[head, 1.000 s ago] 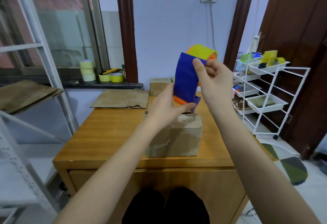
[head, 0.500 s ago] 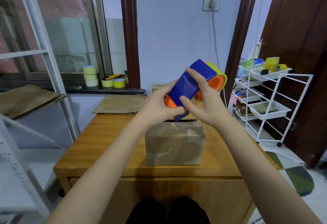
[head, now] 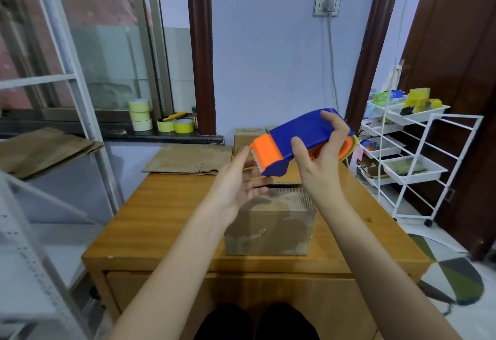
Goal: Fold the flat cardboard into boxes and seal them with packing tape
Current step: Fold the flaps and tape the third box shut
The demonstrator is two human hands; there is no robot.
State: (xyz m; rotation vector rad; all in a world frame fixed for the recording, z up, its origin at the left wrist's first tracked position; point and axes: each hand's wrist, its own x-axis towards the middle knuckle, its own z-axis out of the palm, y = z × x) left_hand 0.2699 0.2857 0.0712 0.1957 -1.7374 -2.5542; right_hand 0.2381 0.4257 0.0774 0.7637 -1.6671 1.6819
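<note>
Two hands work above the bench (head: pixel 161 221). A second ago the tape dispenser (head: pixel 300 138) stood nearly upright between both hands; now it lies tilted, orange cutter end pointing left and down, and only the right hand (head: pixel 319 162) holds it, fingers and thumb curled around the blue body. The left hand (head: pixel 239 186) has let go of the body and sits just beside the toothed cutter, fingers loosely spread, seemingly feeling for the tape end; a thin pale strip may run from the cutter to those fingers, but I cannot tell for sure. That suggests the person is about to draw out tape, so sealing has not yet begun.

Directly below both hands, the folded cardboard box (head: pixel 268 227) rests on the bench, apart from the dispenser, its top flaps looking closed. Flat cardboard (head: pixel 188 159) lies at the bench's far edge, not yet folded.
</note>
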